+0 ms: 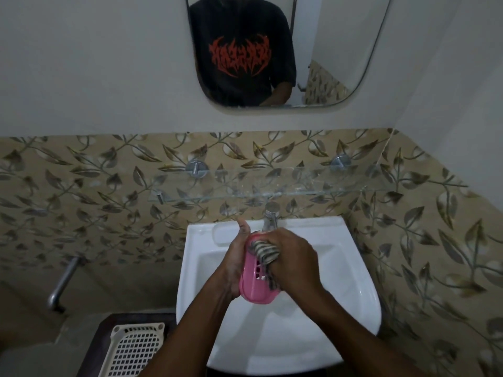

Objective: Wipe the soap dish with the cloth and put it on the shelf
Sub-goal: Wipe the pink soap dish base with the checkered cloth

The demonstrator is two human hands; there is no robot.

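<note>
The dish (251,278) is being gripped by the left hand (234,263) over the sink (348,270), while the cloth (266,251), clenched in the right hand (295,261), is being pressed into it. The slots should be wiped thoroughly; the shelf (272,183) is being left for later.

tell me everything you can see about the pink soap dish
The soap dish is an oval of pink plastic by its look, with small drain slots in its base. It is held tilted on edge above the white sink, its hollow side facing right. The left hand grips its back and left rim, thumb up. The right hand presses a striped cloth into its upper half. Its top end is partly hidden.
</note>
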